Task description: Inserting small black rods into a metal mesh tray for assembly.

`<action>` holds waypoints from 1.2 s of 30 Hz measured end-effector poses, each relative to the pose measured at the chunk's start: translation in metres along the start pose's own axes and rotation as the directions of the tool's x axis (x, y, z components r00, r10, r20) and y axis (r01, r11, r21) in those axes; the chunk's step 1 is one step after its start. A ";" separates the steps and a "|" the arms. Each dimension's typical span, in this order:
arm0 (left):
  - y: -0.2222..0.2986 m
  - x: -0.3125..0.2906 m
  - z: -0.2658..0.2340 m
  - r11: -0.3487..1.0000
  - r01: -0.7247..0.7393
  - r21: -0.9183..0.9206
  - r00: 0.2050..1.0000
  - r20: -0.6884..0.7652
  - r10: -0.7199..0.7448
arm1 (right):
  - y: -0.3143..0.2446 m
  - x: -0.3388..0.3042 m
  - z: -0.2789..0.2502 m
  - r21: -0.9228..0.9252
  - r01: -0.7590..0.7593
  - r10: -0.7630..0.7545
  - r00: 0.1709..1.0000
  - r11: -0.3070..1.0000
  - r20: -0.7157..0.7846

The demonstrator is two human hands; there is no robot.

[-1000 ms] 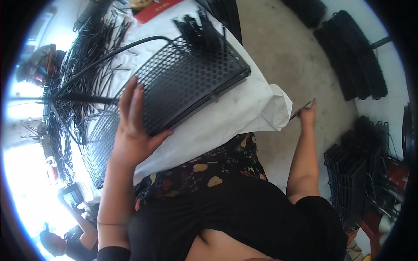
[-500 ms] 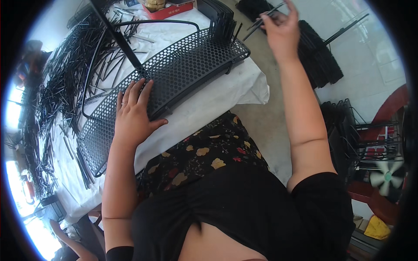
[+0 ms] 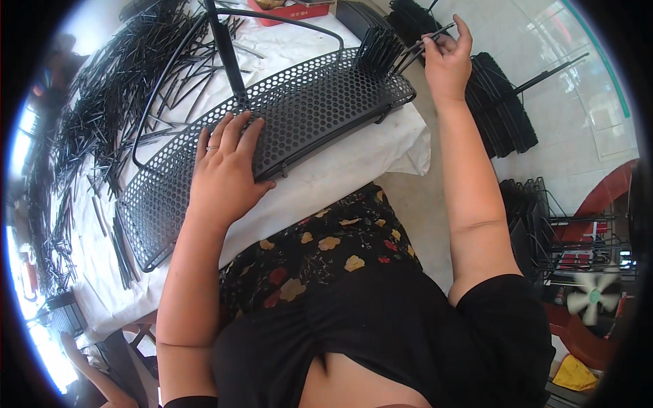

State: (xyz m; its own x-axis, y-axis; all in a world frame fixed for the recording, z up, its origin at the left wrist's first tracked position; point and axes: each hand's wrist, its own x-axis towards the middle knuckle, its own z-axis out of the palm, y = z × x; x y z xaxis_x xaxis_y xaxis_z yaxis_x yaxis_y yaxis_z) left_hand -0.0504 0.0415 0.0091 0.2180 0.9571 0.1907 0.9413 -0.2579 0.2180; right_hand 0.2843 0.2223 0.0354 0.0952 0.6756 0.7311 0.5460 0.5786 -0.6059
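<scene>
At the frame's centre, one black mesh tray (image 3: pixel 306 112) is lying on a white cloth (image 3: pixel 405 146); the left hand (image 3: pixel 226 166) is resting on it, fingers spread, seemingly steadying it. At upper right, the right hand (image 3: pixel 447 64) is narrowly pinching slim dark rods (image 3: pixel 443 31), apparently two, probably for control. One clump of strips (image 3: pixel 376 53) is standing by the tray's right end.

Black top (image 3: pixel 394 326), flowered bottoms (image 3: pixel 326 238), 1 ring (image 3: pixel 213 148)
</scene>
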 end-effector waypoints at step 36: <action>0.003 -0.001 0.001 0.999 0.015 0.032 1.000 0.014 -0.016 | 0.022 -0.008 0.005 -0.436 0.220 -0.208 0.975 0.873 0.077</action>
State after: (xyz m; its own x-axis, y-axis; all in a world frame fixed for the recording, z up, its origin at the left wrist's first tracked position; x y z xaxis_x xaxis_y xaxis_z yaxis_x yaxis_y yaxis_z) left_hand -0.0477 0.0404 0.0084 0.2069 0.9629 0.1734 0.9522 -0.2389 0.1906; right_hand 0.2915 0.2316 0.0153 -0.0848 0.5741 0.8144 0.8603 0.4546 -0.2308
